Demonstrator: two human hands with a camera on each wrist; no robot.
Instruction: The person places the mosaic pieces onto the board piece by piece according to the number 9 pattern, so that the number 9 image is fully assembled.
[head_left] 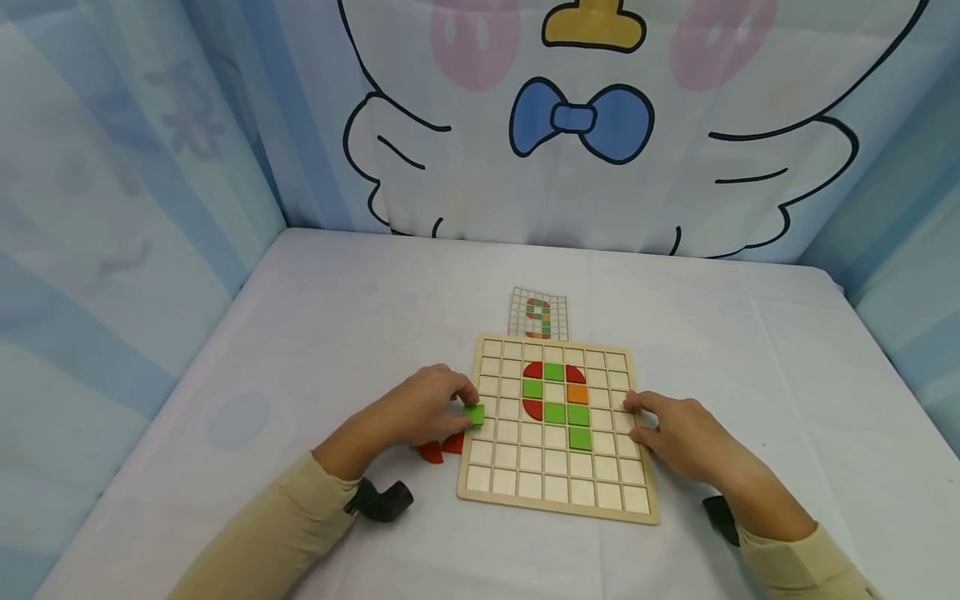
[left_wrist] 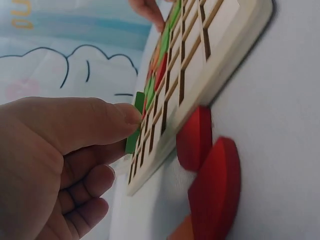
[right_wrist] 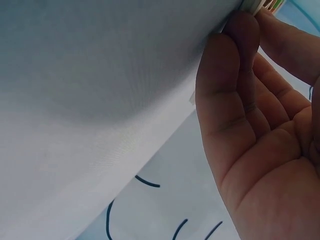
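Note:
A wooden grid board (head_left: 517, 482) lies on the white table, with red quarter-round tiles, green square tiles and one orange tile (head_left: 577, 393) set in its cells. Over the board's left edge, my left hand (head_left: 423, 406) pinches a green square tile (head_left: 474, 414) between thumb and forefinger. The left wrist view shows that tile (left_wrist: 134, 142) held on edge, close over the grid. At the opposite side, my right hand (head_left: 686, 437) holds the board's right edge, thumb and fingers at the rim. Red tiles (head_left: 431, 452) lie by the board's left edge, partly hidden under my left hand.
Behind the board lies a pattern card (head_left: 558, 310) with a small coloured grid, its near end covered by the board. Part of an orange piece (left_wrist: 181, 230) shows beside the red tiles in the left wrist view. Patterned curtains (head_left: 315, 108) surround the table.

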